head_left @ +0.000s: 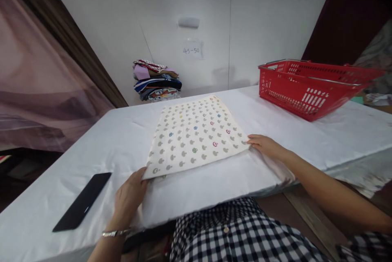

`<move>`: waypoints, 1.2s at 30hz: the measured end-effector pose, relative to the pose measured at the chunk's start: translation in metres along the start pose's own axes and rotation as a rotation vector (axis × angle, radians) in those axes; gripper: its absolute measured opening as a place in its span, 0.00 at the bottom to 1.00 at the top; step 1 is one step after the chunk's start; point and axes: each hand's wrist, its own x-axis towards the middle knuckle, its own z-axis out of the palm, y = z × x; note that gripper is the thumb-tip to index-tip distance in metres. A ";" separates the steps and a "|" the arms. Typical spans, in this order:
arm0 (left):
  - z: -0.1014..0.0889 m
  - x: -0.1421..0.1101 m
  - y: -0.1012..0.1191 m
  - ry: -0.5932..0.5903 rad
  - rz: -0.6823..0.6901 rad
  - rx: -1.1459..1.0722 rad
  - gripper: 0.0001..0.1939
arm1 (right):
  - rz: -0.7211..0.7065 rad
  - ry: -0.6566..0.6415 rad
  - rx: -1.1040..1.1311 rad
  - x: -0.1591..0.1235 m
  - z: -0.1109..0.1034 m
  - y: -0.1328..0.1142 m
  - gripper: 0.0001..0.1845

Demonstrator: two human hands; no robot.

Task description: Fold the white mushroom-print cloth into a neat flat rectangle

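A cream cloth [190,137] printed with small grey and coloured mushroom shapes lies spread on the white-covered table [122,131]. My left hand [131,192], with a silvery bracelet at the wrist, pinches its near left corner. At the near right corner, my right hand [265,145] grips the cloth between thumb and fingers. The near edge looks slightly raised off the table, and a bit of the same print shows beneath it by my left hand. The far part of the cloth rests flat.
A stack of folded fabrics [157,80] stands at the back against the white wall. At the right is a red plastic basket [306,90] with metal handles. A flat black object [82,203] lies left of my left hand. Pink drapery [36,74] hangs at the far left.
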 end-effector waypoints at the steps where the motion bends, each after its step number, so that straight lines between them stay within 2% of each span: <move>1: -0.001 0.000 0.001 -0.010 -0.012 -0.007 0.23 | -0.006 -0.020 -0.002 0.003 -0.003 0.000 0.18; 6: -0.004 0.002 0.001 -0.031 -0.039 -0.031 0.22 | -0.023 -0.024 -0.052 0.013 -0.013 -0.001 0.18; 11: -0.006 0.003 -0.001 -0.034 -0.034 -0.047 0.22 | -0.030 -0.046 -0.151 0.008 -0.011 -0.005 0.17; 16: -0.011 0.000 -0.003 -0.063 -0.080 -0.076 0.23 | -0.056 0.051 -0.247 0.001 -0.011 -0.019 0.17; 20: -0.011 -0.004 -0.003 -0.065 -0.105 -0.064 0.24 | -0.135 0.041 -0.213 -0.001 -0.006 -0.025 0.18; 25: -0.005 -0.003 -0.009 -0.061 -0.103 -0.047 0.24 | -0.143 0.021 -0.181 -0.005 -0.001 -0.022 0.19; 32: 0.006 -0.006 -0.021 0.015 0.022 -0.147 0.25 | -0.218 -0.028 -0.239 -0.002 -0.001 -0.012 0.20; 36: 0.010 -0.003 -0.022 0.052 0.054 -0.218 0.25 | -0.230 0.019 -0.332 0.004 0.002 -0.006 0.18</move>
